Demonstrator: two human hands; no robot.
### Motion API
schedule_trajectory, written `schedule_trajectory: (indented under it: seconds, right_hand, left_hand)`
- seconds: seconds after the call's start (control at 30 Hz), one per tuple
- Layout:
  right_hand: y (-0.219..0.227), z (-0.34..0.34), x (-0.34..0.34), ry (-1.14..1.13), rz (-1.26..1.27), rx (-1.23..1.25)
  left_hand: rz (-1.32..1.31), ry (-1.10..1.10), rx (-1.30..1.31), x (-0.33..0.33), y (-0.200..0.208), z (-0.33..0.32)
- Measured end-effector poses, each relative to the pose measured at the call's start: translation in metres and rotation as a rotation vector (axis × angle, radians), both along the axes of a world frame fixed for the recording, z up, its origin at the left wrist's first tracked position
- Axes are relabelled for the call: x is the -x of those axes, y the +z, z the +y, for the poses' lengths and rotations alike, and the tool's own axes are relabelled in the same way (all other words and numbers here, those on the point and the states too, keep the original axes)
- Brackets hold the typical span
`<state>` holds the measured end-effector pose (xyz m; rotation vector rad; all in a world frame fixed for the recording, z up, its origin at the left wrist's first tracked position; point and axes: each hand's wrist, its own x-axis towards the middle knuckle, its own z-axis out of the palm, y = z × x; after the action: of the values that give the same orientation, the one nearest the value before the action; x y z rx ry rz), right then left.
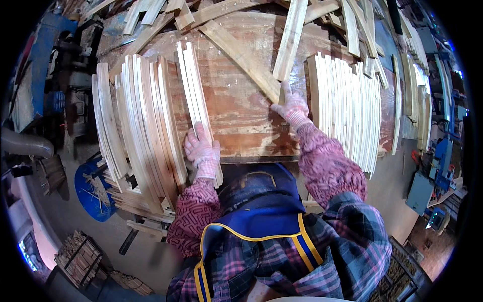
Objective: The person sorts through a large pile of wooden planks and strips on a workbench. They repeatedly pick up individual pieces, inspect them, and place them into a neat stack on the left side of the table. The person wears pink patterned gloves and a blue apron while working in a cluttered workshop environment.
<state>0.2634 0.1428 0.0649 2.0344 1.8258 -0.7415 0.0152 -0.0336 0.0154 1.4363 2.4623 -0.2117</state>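
Observation:
My left hand (201, 147), in a pale pinkish glove, is closed over a pair of light wooden strips (191, 90) lying lengthwise on the bench. Their near ends pass under the palm and stick out past the bench edge. Further right, my right hand (292, 106), gloved alike, has its thumb and fingers around the near end of a weathered wooden strip (241, 59) that slants away to the upper left. Another pale strip (292, 40) ends just beyond the right fingertips.
Stacked strips stand at the left (143, 121) and right (347, 100) of the plywood bench top (234, 116). Loose pieces (221, 11) lie jumbled along the far side. A blue drum (93, 196) with scraps sits on the floor at left; machines line both sides.

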Motion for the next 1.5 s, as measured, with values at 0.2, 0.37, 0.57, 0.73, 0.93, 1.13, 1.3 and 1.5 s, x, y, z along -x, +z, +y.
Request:
schedule_trajectory:
  seconds: [0.2,0.37,0.57,0.73,0.93,1.13,1.3,1.5]
  right_hand:
    - [-0.098,-0.037,-0.060,-0.057,1.211,0.200]
    - [-0.010,0.102,-0.008,-0.356,0.157,-0.266]
    - [-0.015,0.111,0.027,-0.589,0.376,-0.239]
    - [-0.029,-0.005,0.021,-0.510,0.289,-0.161]
    - [-0.064,-0.064,-0.014,-0.380,0.302,-0.042]
    - [-0.069,-0.086,-0.015,-0.253,0.318,-0.051]
    - [-0.030,-0.104,0.031,-0.249,0.307,0.064]
    - [-0.058,-0.102,0.018,0.114,0.074,-0.152]
  left_hand:
    - [-1.396,0.439,-0.403,-0.053,0.010,0.045]
    - [-2.088,1.005,-0.183,-0.064,0.008,0.055]
    - [-1.965,0.836,-0.466,-0.058,0.023,0.056]
    - [-2.663,0.529,-0.284,-0.025,0.015,0.049]
    - [-2.336,0.796,-0.340,-0.022,0.048,0.047]
    - [-2.431,0.816,-0.313,-0.024,0.046,0.041]
    - [-2.424,0.907,-0.258,-0.002,0.043,0.026]
    - [-1.642,0.346,-0.359,0.051,0.120,-0.026]
